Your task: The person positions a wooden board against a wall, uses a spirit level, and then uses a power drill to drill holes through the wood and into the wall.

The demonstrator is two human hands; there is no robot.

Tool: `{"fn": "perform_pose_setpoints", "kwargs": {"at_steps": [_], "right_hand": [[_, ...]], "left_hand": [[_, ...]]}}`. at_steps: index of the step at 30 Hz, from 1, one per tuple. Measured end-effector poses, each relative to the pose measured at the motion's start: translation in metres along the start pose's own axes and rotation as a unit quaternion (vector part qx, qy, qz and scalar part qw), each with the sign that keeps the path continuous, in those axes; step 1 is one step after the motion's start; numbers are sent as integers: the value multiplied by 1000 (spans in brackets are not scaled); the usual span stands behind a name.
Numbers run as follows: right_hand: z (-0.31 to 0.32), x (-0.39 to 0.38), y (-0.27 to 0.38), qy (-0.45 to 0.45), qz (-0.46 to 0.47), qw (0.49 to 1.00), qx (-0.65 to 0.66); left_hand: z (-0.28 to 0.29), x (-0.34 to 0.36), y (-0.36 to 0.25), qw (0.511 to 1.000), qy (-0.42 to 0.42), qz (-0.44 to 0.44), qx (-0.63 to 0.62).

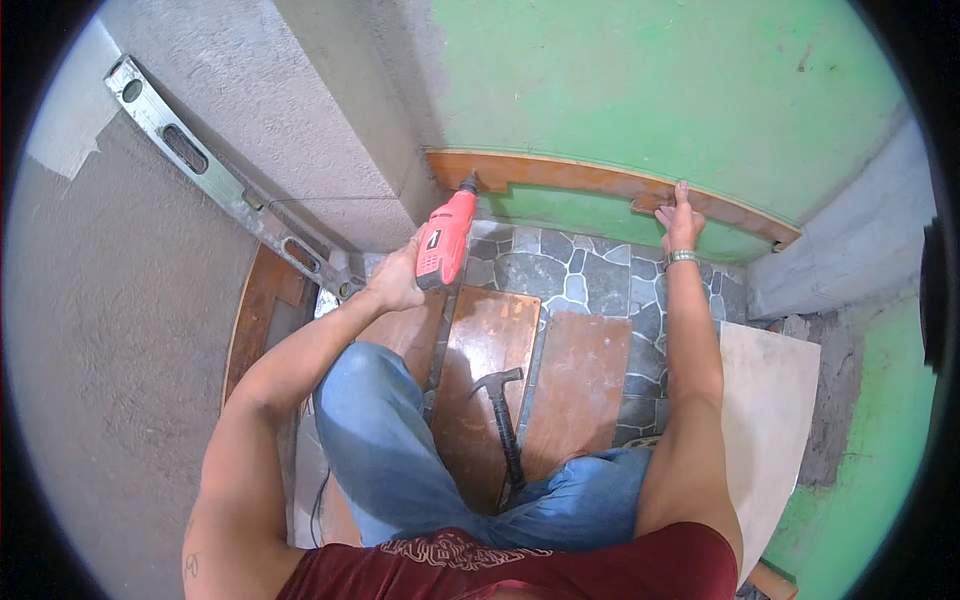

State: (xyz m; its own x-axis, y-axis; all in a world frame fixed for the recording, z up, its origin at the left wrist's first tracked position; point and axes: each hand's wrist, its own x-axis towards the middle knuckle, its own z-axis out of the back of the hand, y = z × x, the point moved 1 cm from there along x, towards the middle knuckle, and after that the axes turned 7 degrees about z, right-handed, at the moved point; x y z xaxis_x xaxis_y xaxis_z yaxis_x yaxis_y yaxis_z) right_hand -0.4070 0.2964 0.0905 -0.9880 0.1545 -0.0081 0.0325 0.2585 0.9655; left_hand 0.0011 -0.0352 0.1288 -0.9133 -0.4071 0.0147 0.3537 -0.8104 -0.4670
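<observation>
**Wall strip, drill at its left end**

Orange-brown notched wooden strip (580, 177): upper centre to right, along the green wall (640, 80).
My left hand (402, 275): wrapped round the red power drill (448, 235).
My right hand (681, 222): fingers extended, pressing the strip.
Step, I judge: drilling; calls for steady pressure.
Underfoot, crowding my knees: black claw hammer (505, 430), brown wooden panels (585, 370).

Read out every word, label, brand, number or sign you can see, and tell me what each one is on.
Red drill in the left hand: a small dark-and-white label, too small to read.
Dark red shirt: a pale print across the chest, too foreshortened to read.
Silver level on the left: no text clear enough to read.
I see no legible text elsewhere.
</observation>
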Motion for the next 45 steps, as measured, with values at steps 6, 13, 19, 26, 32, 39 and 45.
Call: {"fn": "perform_pose_setpoints", "kwargs": {"at_steps": [6, 13, 19, 26, 32, 39, 45], "right_hand": [[-1, -1, -1, 2, -1, 1000, 1], [-1, -3, 0, -3, -5, 1000, -1], [-4, -2, -1, -2, 0, 1000, -7], [-7, -4, 1, -10, -20, 1000, -13], [-5, 4, -2, -11, -31, 999, -4], [-3, 8, -6, 5, -17, 1000, 6], [-4, 10, -5, 19, -26, 999, 2]], "left_hand": [[0, -3, -4, 998, 45, 30, -8], [-1, -5, -6, 1000, 21, 21, 6], [-16, -5, 8, 1000, -8, -8, -6], [-13, -17, 6, 999, 23, 34, 17], [-22, -23, 11, 999, -31, -22, 12], [-24, -33, 6, 999, -40, -6, -30], [-19, -39, 3, 994, -85, -66, -19]]}}
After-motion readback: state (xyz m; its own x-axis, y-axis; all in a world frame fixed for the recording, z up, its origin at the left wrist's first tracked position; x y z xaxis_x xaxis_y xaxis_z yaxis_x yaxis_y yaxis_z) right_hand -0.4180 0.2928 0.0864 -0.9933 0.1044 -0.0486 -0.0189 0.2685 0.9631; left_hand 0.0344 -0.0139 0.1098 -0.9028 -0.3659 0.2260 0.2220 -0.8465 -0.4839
